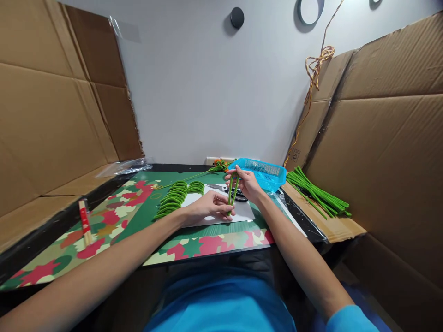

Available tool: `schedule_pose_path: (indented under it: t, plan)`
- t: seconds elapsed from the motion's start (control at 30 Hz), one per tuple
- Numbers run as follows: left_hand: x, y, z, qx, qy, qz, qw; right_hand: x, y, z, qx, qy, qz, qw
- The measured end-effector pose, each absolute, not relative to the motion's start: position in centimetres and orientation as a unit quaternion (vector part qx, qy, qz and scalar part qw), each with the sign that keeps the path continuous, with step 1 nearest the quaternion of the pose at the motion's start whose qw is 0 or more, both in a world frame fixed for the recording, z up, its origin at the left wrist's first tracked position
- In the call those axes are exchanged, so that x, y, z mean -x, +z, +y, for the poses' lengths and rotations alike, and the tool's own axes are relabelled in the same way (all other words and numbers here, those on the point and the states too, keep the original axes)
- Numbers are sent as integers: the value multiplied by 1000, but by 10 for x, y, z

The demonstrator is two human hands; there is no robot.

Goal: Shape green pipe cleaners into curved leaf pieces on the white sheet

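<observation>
A green pipe cleaner [232, 192] is folded into a narrow loop and stands between my two hands. My left hand [212, 206] pinches its lower ends just above a white sheet [242, 213]. My right hand [245, 181] grips the upper part with closed fingers. To the left of my hands lies a row of several bent green pipe-cleaner loops [175, 197]. Scissors [221, 187] lie partly hidden behind my hands.
A blue plastic basket [263, 170] sits behind my right hand. A bundle of straight green pipe cleaners [316, 193] lies on cardboard at the right. Wrapped chopsticks [85, 221] rest on the patterned mat [114, 216] at the left. Cardboard walls flank both sides.
</observation>
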State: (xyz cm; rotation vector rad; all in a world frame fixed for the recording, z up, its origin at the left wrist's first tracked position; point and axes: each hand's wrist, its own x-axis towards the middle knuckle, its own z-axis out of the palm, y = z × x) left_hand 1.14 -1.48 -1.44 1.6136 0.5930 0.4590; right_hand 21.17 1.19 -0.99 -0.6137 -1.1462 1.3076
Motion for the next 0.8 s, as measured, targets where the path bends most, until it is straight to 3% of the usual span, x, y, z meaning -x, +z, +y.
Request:
schedule_pose_path:
  t: [0.37, 0.8]
  plan:
    - [-12, -19, -11, -694, 210, 256, 640, -211, -10, 7, 234, 599, -514, 568]
    - [-10, -18, -11, -692, 196, 244, 651, -210, -10, 7, 238, 578, -508, 593]
